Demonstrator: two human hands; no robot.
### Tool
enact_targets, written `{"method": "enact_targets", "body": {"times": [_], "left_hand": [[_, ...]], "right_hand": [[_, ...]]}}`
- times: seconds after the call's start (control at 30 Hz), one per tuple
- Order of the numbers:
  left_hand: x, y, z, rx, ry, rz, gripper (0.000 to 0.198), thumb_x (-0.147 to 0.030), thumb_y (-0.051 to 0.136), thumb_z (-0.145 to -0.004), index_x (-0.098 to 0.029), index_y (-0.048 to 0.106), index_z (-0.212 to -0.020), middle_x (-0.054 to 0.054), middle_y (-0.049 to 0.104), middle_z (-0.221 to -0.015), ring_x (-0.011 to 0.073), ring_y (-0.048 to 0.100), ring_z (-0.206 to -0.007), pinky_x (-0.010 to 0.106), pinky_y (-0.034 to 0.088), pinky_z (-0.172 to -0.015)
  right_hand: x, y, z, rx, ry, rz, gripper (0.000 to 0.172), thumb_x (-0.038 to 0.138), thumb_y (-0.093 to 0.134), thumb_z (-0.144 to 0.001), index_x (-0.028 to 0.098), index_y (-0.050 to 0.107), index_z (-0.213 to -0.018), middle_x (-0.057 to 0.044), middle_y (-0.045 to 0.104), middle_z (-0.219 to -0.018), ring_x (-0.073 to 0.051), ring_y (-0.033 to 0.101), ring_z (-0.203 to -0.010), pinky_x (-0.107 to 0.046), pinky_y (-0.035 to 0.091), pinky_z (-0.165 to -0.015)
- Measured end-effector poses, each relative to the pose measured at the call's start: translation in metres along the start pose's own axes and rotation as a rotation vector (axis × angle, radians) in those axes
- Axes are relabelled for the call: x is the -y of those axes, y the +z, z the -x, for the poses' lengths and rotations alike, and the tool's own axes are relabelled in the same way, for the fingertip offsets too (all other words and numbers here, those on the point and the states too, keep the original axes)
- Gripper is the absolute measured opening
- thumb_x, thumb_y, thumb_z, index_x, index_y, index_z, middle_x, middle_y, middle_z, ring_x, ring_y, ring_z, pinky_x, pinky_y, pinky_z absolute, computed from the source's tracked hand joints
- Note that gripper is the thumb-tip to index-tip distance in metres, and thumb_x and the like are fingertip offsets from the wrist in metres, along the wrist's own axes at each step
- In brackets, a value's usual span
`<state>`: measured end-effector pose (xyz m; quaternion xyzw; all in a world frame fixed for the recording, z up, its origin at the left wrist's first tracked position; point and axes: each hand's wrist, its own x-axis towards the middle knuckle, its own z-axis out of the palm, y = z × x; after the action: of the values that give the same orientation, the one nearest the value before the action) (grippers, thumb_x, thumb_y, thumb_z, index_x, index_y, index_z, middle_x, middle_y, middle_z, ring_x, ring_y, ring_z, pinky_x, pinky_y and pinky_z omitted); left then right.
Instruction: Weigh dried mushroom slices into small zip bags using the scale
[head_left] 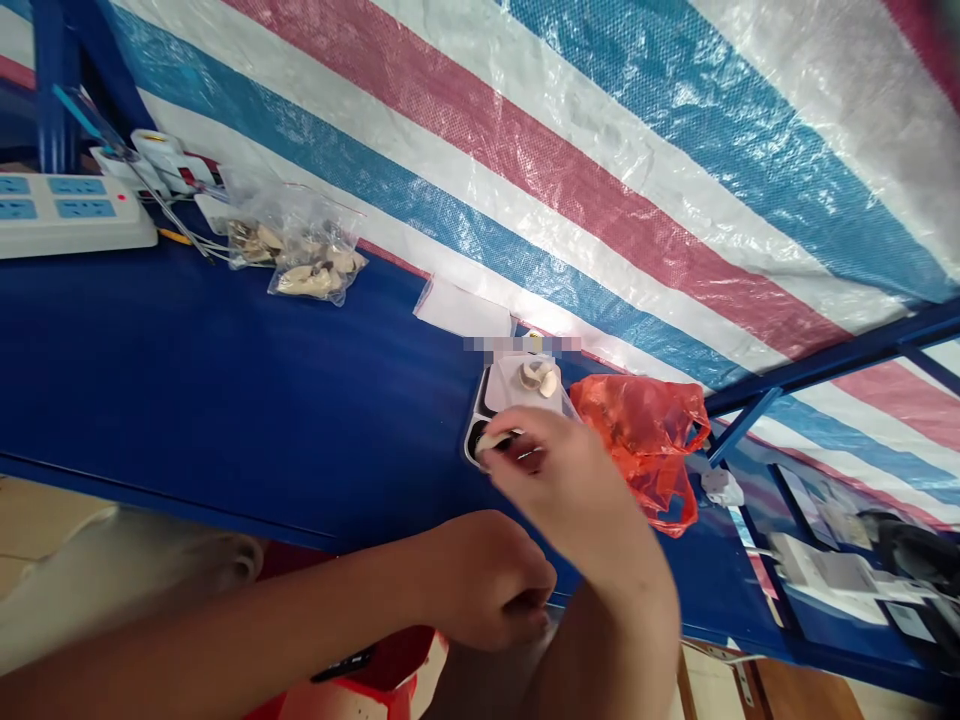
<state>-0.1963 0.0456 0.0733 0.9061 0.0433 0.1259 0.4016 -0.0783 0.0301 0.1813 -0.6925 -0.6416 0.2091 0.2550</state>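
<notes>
Blue, red and white striped woven plastic tarp (570, 170) fills the upper view behind a dark blue tabletop (225, 350). On the tabletop, a white power strip (71, 212) sits at the far left, and clear plastic bags (311, 262) hold pale lumpy pieces. Further along, a crumpled orange-red plastic bag (645, 440) lies just beside a dark-rimmed tray (517, 395) with a white lining. Two cream, rounded pieces (540, 378) rest together on the tray. The right hand (540, 460) hovers over the tray's near corner, its fingers (525, 445) pinching another cream piece (491, 441). The left hand (487, 580) sits lower, fingers curled inward; whether they hold anything, I cannot tell.
</notes>
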Motion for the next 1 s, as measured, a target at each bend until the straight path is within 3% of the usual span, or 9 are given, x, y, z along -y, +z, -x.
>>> {"method": "enact_targets", "body": {"times": [0.1,0.17,0.3,0.37,0.47,0.63,0.83,1.0], "left_hand": [[0.004,0.004,-0.003,0.043,0.038,0.049,0.018,-0.028,0.070,-0.086,-0.021,0.059,-0.073,-0.003,0.066,-0.071,0.0148,0.057,-0.067,0.030,0.038,-0.062],[0.006,0.009,-0.004,0.013,0.050,0.042,0.020,-0.028,0.071,-0.084,-0.021,0.057,-0.072,-0.002,0.064,-0.069,0.0147,0.057,-0.066,0.030,0.038,-0.063],[0.009,0.013,-0.005,-0.033,0.084,0.039,0.022,-0.021,0.072,-0.080,-0.020,0.054,-0.067,-0.002,0.061,-0.065,0.0139,0.054,-0.062,0.029,0.037,-0.061],[0.009,0.013,-0.005,-0.034,0.084,0.046,0.021,-0.020,0.071,-0.079,-0.020,0.054,-0.068,-0.003,0.061,-0.066,0.0136,0.054,-0.062,0.029,0.037,-0.061],[0.009,0.012,-0.005,-0.019,0.066,0.051,0.020,-0.021,0.072,-0.080,-0.020,0.055,-0.070,-0.003,0.062,-0.067,0.0133,0.054,-0.063,0.029,0.037,-0.061],[0.008,0.010,-0.005,0.014,0.038,0.053,0.020,-0.026,0.069,-0.084,-0.021,0.054,-0.072,-0.003,0.059,-0.067,0.0132,0.052,-0.064,0.029,0.036,-0.062],[0.005,0.007,-0.005,0.027,0.016,0.056,0.018,-0.024,0.067,-0.084,-0.020,0.054,-0.072,-0.003,0.060,-0.069,0.0125,0.051,-0.065,0.029,0.035,-0.062],[0.002,0.005,-0.005,0.031,0.004,0.068,0.020,-0.023,0.067,-0.083,-0.020,0.053,-0.070,-0.003,0.059,-0.068,0.0124,0.050,-0.064,0.029,0.035,-0.062]], "right_hand": [[-0.029,-0.027,-0.006,-0.382,0.097,0.045,0.013,0.031,0.075,-0.082,0.026,0.075,-0.095,-0.004,0.078,-0.089,-0.022,0.073,-0.074,-0.033,0.053,-0.068],[-0.050,-0.033,-0.015,-0.474,0.159,0.065,0.019,0.035,0.077,-0.079,0.024,0.075,-0.095,-0.006,0.079,-0.092,-0.025,0.074,-0.079,-0.036,0.054,-0.069],[-0.072,-0.023,-0.033,-0.375,0.206,0.069,0.015,0.032,0.077,-0.076,0.023,0.074,-0.087,-0.004,0.076,-0.079,-0.025,0.074,-0.077,-0.037,0.054,-0.072],[-0.072,-0.018,-0.035,-0.352,0.202,0.037,0.019,0.034,0.077,-0.077,0.023,0.075,-0.091,-0.005,0.078,-0.086,-0.024,0.074,-0.079,-0.037,0.054,-0.073],[-0.069,-0.024,-0.027,-0.427,0.192,-0.017,0.027,0.044,0.076,-0.082,0.022,0.077,-0.099,-0.007,0.080,-0.097,-0.024,0.073,-0.080,-0.038,0.055,-0.073],[-0.073,-0.041,-0.013,-0.584,0.228,-0.025,0.028,0.045,0.074,-0.086,0.020,0.077,-0.099,-0.009,0.080,-0.097,-0.023,0.071,-0.079,-0.038,0.055,-0.070],[-0.082,-0.040,-0.011,-0.517,0.258,0.009,0.029,0.046,0.074,-0.084,0.021,0.077,-0.098,-0.009,0.080,-0.100,-0.027,0.074,-0.086,-0.042,0.057,-0.076],[-0.081,-0.039,-0.012,-0.486,0.239,0.008,0.030,0.048,0.074,-0.083,0.022,0.077,-0.097,-0.007,0.079,-0.095,-0.025,0.072,-0.082,-0.040,0.055,-0.073]]}}
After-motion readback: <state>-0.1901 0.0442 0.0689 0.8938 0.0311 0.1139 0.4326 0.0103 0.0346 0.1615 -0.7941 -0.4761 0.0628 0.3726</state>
